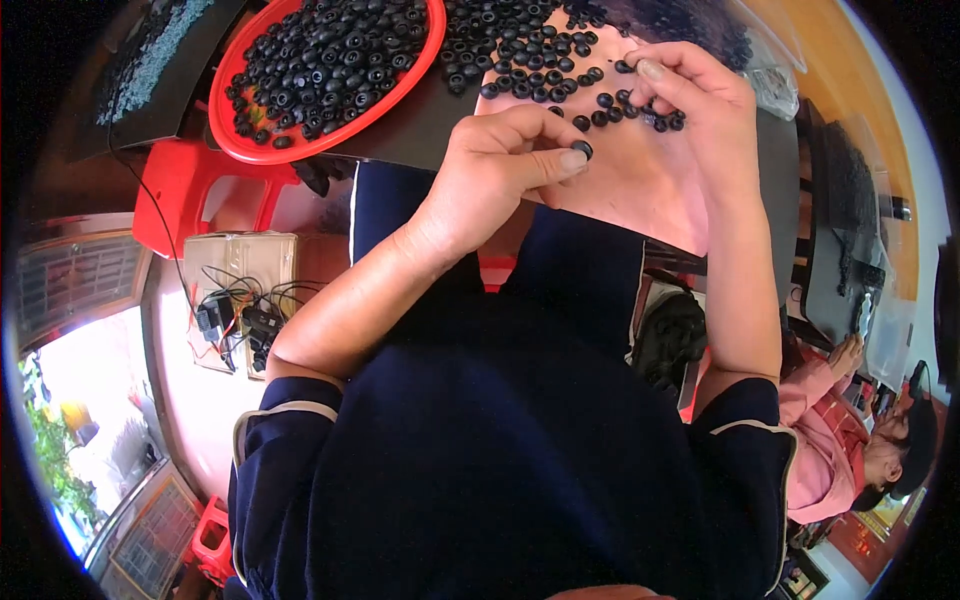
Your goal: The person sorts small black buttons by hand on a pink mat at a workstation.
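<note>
Here, near a red basin, left hand pinches a black ring; right hand sits amid loose rings, grip unclear

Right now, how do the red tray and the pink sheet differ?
Shape: the red tray has a curved, raised rim; the pink sheet is flat with straight edges.
Load: the tray is heaped with black ring-shaped parts; the sheet has them loosely scattered, with bare areas.
Position: the tray sits left of the sheet.
Shared: both carry black parts.
</note>
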`<state>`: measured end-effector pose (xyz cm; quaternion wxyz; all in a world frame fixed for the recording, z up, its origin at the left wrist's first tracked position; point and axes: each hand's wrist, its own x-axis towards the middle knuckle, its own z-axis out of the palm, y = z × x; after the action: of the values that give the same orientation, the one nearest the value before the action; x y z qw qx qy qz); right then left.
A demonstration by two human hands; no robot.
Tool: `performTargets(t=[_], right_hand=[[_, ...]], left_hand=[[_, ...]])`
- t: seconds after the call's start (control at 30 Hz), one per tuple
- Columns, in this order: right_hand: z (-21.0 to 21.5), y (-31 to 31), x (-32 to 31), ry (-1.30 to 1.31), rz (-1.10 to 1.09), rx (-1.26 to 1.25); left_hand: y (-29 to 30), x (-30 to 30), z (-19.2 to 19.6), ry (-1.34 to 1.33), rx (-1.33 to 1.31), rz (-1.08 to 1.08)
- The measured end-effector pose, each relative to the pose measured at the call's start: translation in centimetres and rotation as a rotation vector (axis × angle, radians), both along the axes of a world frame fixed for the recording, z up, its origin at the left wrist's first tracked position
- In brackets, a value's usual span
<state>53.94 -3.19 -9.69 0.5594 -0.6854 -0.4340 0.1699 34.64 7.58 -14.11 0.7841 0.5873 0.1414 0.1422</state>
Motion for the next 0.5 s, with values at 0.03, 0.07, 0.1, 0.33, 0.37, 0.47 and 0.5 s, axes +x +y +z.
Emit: performTargets(t=[0.03,0.07,0.1,0.33,0.37,0.47,0.5], right_hand=[[0.6,-0.4,-0.6,0.135,0.003,-0.047],[0.9,-0.6,-1.0,0.271,0.008,-0.094],[0.6,-0.8,-1.3,0.276,0.009,-0.09],[-2.0,-1.0,-4.3,0.444,0.125,0.035],[-2.3,-0.9,-4.5,0.477,0.144,0.073],[-2.6,-1.0,-5.1,0.508,0.153,0.076],[-2.6,-1.0,-5.3,0.512,0.154,0.078]], left_hand=[[0.0,-0.1,0.1,0.015,0.007,0.0],[0.1,0.0,0.2,0.02,0.012,-0.002],[0.1,0.0,0.2,0.016,-0.016,0.002],[-0.2,0.4,-0.1,-0.012,-0.104,0.08],[-0.2,0.4,-0.1,-0.02,-0.095,0.084],[-0.1,0.3,0.0,-0.01,-0.102,0.09],[-0.1,0.4,0.0,-0.006,-0.1,0.09]])
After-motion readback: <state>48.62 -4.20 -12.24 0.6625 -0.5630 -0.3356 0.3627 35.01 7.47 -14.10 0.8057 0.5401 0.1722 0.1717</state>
